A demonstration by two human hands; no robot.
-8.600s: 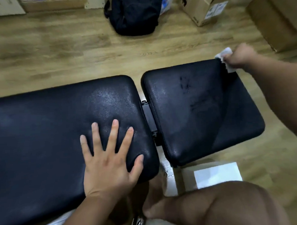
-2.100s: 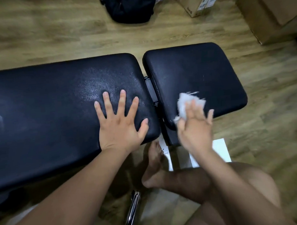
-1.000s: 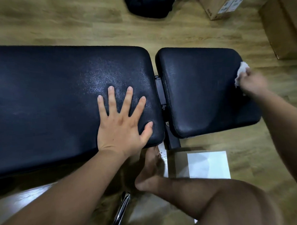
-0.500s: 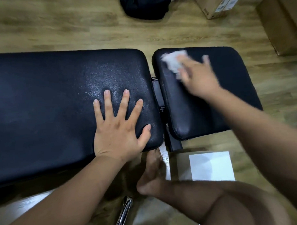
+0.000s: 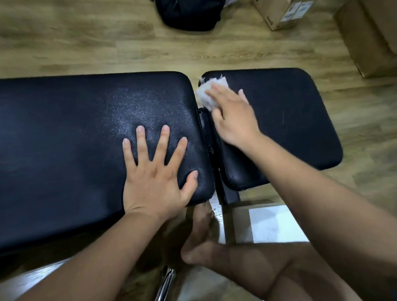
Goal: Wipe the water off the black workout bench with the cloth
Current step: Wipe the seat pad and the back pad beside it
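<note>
Right hand [image 5: 233, 117] pushed cloth [image 5: 208, 92] left — apparently (blurred) to bench [image 5: 293, 115] corner.

Black workout bench [image 5: 69, 143] stands on the wood floor [image 5: 76, 42], left hand [image 5: 153, 185] spread flat on its long pad, right hand [image 5: 234, 122] pressing the white cloth [image 5: 208, 91] onto the short pad's far corner by the gap, black bag [image 5: 190, 11] and cardboard boxes [image 5: 278, 10] on the floor beyond

- Worn on the head, facing forward and steeply down onto the counter [image 5: 57, 144].
- Close in: left hand [image 5: 153, 185] and right hand [image 5: 234, 119] large mid-frame, forearms entering from the bottom edge.
- Wide-angle, edges bowed, taking in floor [image 5: 99, 41] beyond the counter's far side.
</note>
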